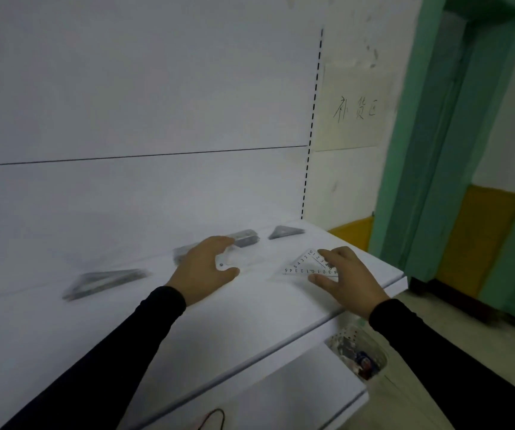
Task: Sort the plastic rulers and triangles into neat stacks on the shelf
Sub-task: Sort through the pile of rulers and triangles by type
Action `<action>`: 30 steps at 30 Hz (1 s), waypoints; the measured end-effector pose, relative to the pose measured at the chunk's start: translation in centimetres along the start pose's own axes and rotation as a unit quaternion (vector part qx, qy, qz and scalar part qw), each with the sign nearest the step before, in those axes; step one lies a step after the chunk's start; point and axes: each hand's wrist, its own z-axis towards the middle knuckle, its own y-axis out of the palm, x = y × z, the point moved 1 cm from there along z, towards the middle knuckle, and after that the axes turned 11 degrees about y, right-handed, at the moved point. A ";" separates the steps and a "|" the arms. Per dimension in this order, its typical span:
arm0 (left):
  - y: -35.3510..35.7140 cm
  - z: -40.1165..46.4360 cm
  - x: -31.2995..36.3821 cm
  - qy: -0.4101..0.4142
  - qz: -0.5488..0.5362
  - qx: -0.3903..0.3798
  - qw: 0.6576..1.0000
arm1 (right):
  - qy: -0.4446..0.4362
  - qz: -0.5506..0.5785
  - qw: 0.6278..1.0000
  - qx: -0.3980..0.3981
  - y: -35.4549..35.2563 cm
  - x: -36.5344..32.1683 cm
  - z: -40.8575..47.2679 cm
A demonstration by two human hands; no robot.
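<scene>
On the white shelf (pixel 125 330) lie clear plastic pieces. My left hand (pixel 201 268) grips one end of a clear ruler (pixel 243 259), thumb and fingers curled round it. My right hand (pixel 347 277) pinches a clear triangle (pixel 307 263) with printed numbers, between thumb and forefinger. A stack of triangles (pixel 107 280) lies at the left. A stack of rulers (pixel 245 237) sits behind my left hand, partly hidden by it. A small stack of triangles (pixel 285 232) lies at the back right.
The shelf's white back panel (pixel 141 103) rises right behind the stacks. The shelf's right edge (pixel 402 276) ends near a green door frame (pixel 429 150). A lower shelf (pixel 281 398) holds a clear packet of small items (pixel 357 352). A paper sign (pixel 353 110) hangs on the wall.
</scene>
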 end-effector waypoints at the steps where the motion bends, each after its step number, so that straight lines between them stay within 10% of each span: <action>1: 0.4 0.9 -0.3 0.001 0.002 -0.002 1.000 | -0.001 -0.010 1.000 -0.007 0.2 0.4 1.2; 30: 7.7 9.7 0.7 -0.176 0.136 0.044 0.974 | -0.150 -0.044 0.952 -0.264 7.5 6.0 27.9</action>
